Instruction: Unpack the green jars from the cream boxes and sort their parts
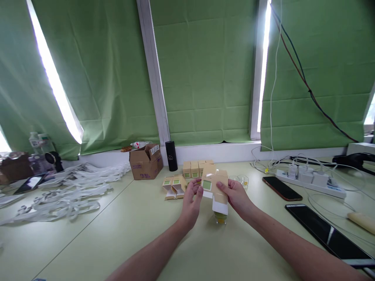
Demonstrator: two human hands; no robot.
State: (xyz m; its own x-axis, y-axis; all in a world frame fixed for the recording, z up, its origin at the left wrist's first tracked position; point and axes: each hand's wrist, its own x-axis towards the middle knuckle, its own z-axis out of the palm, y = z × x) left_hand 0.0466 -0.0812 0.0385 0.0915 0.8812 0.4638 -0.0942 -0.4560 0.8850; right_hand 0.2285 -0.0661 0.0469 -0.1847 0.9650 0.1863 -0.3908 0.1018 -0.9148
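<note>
Up in front of me is a partly unfolded small cardboard carton [222, 193], tan outside with a green label panel and white inner flaps. My right hand [236, 195] grips its right side, thumb pressed on the face. At its left edge my left hand [191, 201] is closed on the label panel, thumb in front and fingers behind. Just under the carton stands a small clear container [220, 219] with green and yellow in it, partly hidden. Opened cartons [174, 186] lie to the left of my left hand. A row of upright cartons [195, 169] stands behind.
Clear round pieces [243, 180] sit behind my right hand. To the right are a phone [281, 188], a tablet [328, 230] and a power strip [312, 183] with cables. A brown box [145, 162], a black cylinder [171, 156] and white straps [67, 191] occupy the back left.
</note>
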